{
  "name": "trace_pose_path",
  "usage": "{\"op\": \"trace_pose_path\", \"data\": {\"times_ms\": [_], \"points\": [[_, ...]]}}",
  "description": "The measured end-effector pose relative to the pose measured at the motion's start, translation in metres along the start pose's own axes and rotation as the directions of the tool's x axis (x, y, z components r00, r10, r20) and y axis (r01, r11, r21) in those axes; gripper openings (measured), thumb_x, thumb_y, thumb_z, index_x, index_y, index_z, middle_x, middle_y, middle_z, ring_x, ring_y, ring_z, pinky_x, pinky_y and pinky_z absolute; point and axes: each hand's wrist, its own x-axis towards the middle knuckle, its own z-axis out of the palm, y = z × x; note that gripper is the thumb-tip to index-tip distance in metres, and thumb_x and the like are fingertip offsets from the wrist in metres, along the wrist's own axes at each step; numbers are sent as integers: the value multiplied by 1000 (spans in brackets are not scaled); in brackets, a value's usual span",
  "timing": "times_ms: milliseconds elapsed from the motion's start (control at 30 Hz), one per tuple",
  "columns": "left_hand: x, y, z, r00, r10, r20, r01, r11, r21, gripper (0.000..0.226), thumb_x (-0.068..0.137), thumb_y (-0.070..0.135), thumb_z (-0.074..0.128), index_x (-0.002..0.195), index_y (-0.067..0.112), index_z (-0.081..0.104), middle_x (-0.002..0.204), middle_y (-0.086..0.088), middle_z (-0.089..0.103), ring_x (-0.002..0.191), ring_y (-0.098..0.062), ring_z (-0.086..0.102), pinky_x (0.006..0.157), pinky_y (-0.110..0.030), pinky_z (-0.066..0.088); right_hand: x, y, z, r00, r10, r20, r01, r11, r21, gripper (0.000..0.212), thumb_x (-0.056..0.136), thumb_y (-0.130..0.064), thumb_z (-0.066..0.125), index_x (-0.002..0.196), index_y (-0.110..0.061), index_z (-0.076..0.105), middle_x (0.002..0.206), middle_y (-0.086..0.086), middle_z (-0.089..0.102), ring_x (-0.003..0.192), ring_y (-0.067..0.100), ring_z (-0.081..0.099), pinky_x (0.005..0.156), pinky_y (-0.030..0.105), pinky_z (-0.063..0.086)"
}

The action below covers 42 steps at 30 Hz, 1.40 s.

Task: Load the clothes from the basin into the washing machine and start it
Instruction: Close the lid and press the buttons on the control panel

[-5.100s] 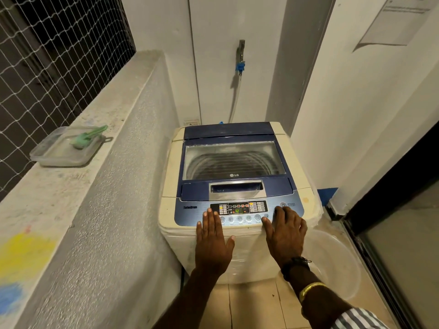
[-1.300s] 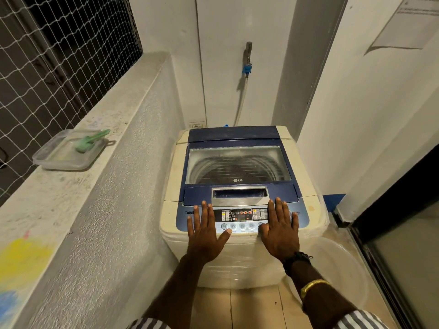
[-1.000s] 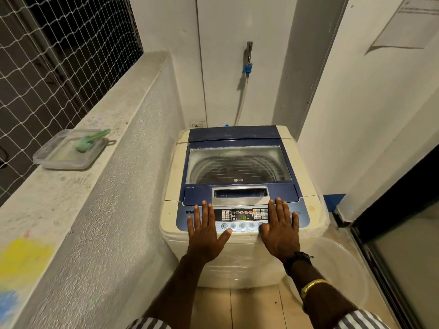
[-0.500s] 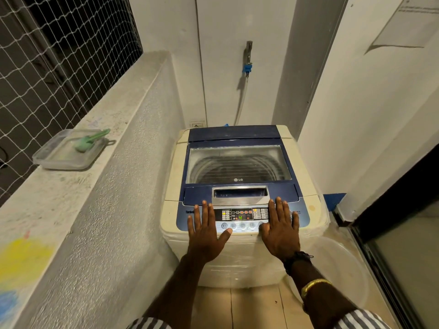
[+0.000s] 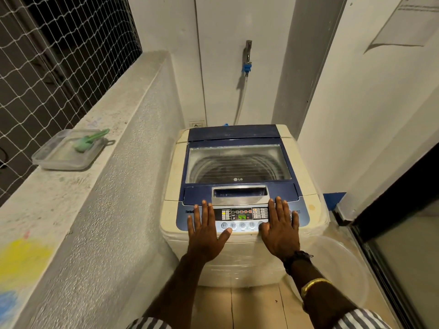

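Head view: the washing machine (image 5: 240,138) stands at the end of a narrow balcony with its glass lid (image 5: 237,166) down. Both hands lie flat on its control panel (image 5: 241,216). The left hand (image 5: 205,236) has straight, slightly spread fingers (image 5: 204,212) and holds nothing. The right hand (image 5: 280,231) is just as flat and empty, and its thumb tip rests on the rightmost button of the lower row.

Five seconds back the hands sat lower on the front edge; over the last second they have kept their place. The green readout (image 5: 241,217) has changed instead: it showed single, shifting figures a moment ago and now reads 44. I take that as a cycle time set after the start button went in, so the machine is probably running or about to fill.

The translucent basin (image 5: 342,269) sits on the floor just right of the machine, and its visible part looks empty. No clothes show anywhere. Through the lid only the drum ribs and dim shapes can be made out, so the load is presumably inside.

On the ledge (image 5: 71,198) to the left is a clear tray (image 5: 69,150) with a green scoop (image 5: 90,140) in it. A tap (image 5: 248,51) with a hose (image 5: 241,103) hangs on the back wall
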Motion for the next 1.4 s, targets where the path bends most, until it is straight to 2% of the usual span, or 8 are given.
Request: {"op": "trace_pose_path", "data": {"times_ms": [200,367,600,833,1033,1133,1400], "points": [[-2,2,-4,1000,-6,29,5,1000,17,109,69,89,-12,154,21,-19,160,-2,-30,148,-26,-26,114,-45,-22,0,0,-1,1000,1,-5,-1,1000,-4,77,91,-51,24,158,-12,31,165,12,28,152,33,25,122,59,17],[-1,3,-5,999,-12,37,11,1000,17,108,66,90,-14,151,23,-22,159,-2,-31,148,-26,-27,115,-46,-20,0,0,0,1000,4,12,-4,1000,-10,78,91,-51,21,159,-13,29,166,11,25,154,32,22,123,58,14],[-2,2,-4,1000,-8,16,8,1000,9,108,71,89,-10,154,22,-14,161,-2,-25,150,-28,-21,116,-47,-17,1,0,1,1000,10,26,-9,1000,-12,78,92,-52,22,159,-14,26,166,11,23,154,32,22,123,57,12],[-1,3,-5,1000,-6,23,6,1000,10,108,68,89,-12,153,22,-18,159,-1,-30,147,-25,-27,115,-45,-21,1,0,-1,999,18,45,-17,1000,-13,78,92,-53,22,159,-15,25,166,11,23,154,32,21,123,57,12],[0,1,-2,1000,-6,23,6,1000,6,107,71,89,-9,154,22,-20,159,-1,-29,148,-26,-24,115,-46,-19,1,-1,-3,998,19,62,-18,1000,-21,77,91,-52,24,158,-14,30,165,11,26,153,32,24,122,57,14],[0,0,-2,1000,-3,23,3,1000,0,103,70,90,-9,150,26,-20,159,-1,-27,148,-26,-22,114,-45,-20,2,-1,-5,997,18,78,-16,1000,-25,79,90,-53,20,160,-15,26,167,9,21,155,29,18,123,54,8],[0,6,-14,996,-18,86,19,1000,-8,124,52,92,-26,153,19,-23,154,1,-38,145,-25,-31,118,-49,-15,3,-2,-13,988,15,157,-8,999,-48,89,83,-59,2,162,-18,7,170,6,2,157,26,0,123,50,-5]]}}
